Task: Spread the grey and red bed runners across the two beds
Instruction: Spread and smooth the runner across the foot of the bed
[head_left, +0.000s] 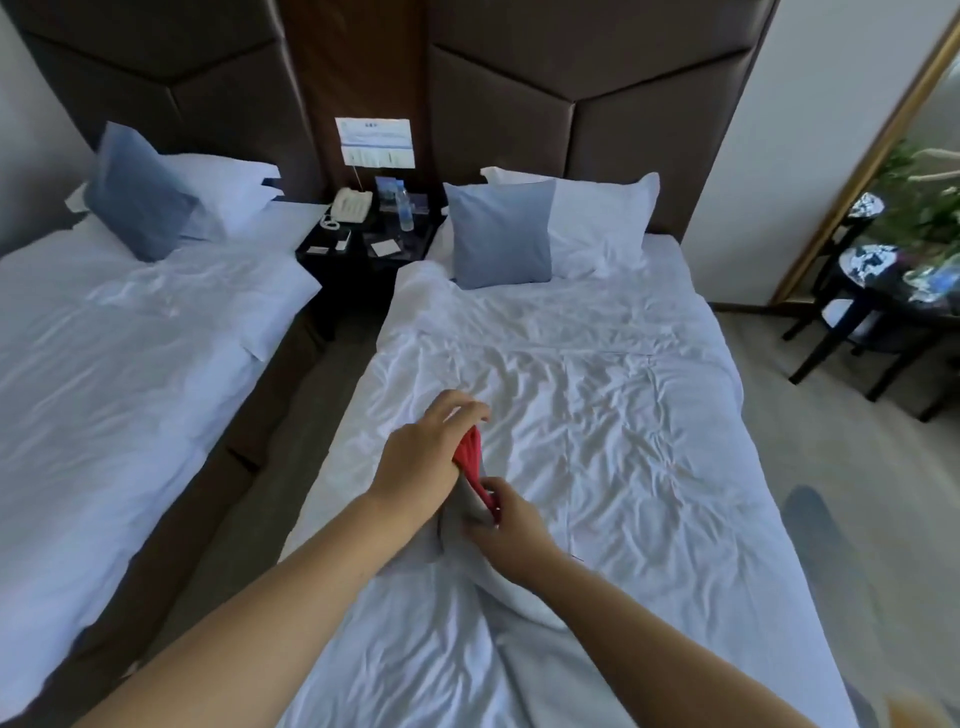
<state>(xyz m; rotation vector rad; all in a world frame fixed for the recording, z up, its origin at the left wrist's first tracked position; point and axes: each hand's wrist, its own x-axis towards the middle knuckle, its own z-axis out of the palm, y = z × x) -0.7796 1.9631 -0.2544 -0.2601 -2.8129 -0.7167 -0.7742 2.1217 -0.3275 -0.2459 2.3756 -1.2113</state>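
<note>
As our left hand (423, 457) and right hand (514, 522) pinch the bunched grey-and-red fabric runner (469, 457) above the white bed (623, 415), we judge unfolding underway; next, draw it apart.

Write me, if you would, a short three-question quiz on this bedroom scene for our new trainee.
1. True or false: the grey and red bed runner already lies spread flat across the bed in front of the person.
2. What sits on the nightstand between the beds? A) a white telephone and a water bottle; B) a table lamp; C) a kettle.
3. Fill in: a ____ cushion leans against the white pillow on that bed.

Key: 1 false, it is bunched up, gripped by the left hand and pinched by the right hand; 2 A; 3 blue.
</note>
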